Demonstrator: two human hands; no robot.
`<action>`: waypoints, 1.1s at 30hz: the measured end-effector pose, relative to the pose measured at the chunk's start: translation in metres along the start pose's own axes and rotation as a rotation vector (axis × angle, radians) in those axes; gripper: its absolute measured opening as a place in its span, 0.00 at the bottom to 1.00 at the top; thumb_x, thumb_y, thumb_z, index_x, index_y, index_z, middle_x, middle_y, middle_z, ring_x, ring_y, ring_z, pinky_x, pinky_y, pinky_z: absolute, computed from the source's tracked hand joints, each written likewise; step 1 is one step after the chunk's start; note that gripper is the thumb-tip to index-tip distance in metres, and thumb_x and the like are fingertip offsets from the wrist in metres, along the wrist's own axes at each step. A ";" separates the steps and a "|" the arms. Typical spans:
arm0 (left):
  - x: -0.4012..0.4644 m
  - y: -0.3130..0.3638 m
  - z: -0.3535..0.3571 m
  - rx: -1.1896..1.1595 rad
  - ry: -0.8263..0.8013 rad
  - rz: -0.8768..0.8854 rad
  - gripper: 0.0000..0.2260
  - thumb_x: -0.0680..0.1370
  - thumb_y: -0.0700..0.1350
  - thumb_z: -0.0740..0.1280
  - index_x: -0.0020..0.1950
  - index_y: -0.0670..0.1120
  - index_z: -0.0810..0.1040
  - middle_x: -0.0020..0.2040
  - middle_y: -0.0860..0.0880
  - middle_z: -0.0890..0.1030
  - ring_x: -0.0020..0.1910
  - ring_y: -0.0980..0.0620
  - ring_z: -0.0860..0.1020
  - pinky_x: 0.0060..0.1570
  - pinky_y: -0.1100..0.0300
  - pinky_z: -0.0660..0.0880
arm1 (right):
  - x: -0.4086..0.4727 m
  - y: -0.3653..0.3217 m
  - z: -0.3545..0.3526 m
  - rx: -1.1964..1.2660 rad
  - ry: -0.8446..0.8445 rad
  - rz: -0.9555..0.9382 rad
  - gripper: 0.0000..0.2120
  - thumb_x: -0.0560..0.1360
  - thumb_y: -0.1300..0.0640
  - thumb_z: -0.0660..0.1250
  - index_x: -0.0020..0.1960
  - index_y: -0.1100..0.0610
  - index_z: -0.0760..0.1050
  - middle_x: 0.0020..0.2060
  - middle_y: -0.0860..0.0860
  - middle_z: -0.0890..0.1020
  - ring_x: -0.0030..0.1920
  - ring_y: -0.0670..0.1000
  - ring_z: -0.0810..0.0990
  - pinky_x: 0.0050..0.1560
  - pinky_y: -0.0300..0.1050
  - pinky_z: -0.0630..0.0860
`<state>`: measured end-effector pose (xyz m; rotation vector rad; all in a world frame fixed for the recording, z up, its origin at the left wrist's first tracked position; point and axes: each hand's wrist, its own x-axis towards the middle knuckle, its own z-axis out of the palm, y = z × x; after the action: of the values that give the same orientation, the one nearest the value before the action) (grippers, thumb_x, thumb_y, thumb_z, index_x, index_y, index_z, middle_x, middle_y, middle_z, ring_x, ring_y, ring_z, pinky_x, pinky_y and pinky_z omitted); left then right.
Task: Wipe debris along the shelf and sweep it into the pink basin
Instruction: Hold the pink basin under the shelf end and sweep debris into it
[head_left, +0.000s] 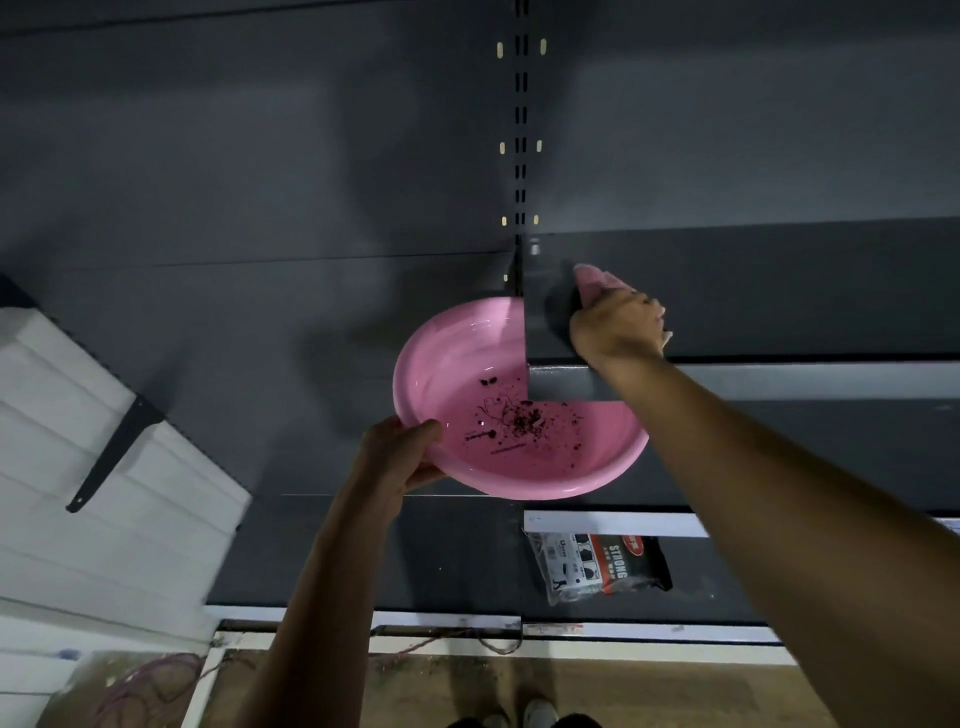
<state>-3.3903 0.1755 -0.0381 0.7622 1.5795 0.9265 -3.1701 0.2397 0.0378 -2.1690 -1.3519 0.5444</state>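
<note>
**Keep the basin tucked under the shelf end for the last push**

The dark shelf ends above the pink basin, which already holds debris. The left hand pinches the basin's rim, thumb on top. The right hand, fingers curled, presses a pink cloth near the shelf's end; I'd sweep leftward off it in 1 flat stroke

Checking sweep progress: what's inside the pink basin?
Dark crumbs and thin strands lie on the bottom of the pink basin, beside some printed marks. The shelf corner covers the basin's upper right part.
</note>
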 end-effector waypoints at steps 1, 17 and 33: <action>0.000 0.000 0.001 0.005 -0.001 0.000 0.16 0.75 0.35 0.68 0.62 0.37 0.77 0.51 0.40 0.83 0.44 0.45 0.85 0.38 0.56 0.83 | 0.002 -0.001 0.008 -0.047 -0.018 -0.003 0.31 0.79 0.48 0.55 0.73 0.69 0.60 0.72 0.66 0.62 0.74 0.63 0.57 0.75 0.56 0.53; 0.009 0.006 -0.003 -0.012 0.038 0.007 0.16 0.75 0.35 0.68 0.63 0.37 0.76 0.54 0.39 0.83 0.45 0.45 0.85 0.36 0.59 0.82 | 0.001 -0.025 0.028 -0.075 -0.130 -0.348 0.16 0.82 0.54 0.53 0.53 0.58 0.78 0.38 0.55 0.75 0.41 0.57 0.76 0.41 0.42 0.69; 0.006 0.010 -0.013 0.002 0.050 0.004 0.10 0.76 0.34 0.68 0.56 0.39 0.77 0.47 0.41 0.83 0.41 0.48 0.83 0.32 0.61 0.81 | 0.003 -0.026 -0.002 0.624 -0.225 -0.066 0.10 0.78 0.57 0.62 0.43 0.59 0.80 0.32 0.55 0.82 0.27 0.49 0.78 0.28 0.38 0.73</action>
<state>-3.4041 0.1834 -0.0307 0.7494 1.6229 0.9536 -3.1854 0.2511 0.0554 -1.5842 -1.1533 1.0486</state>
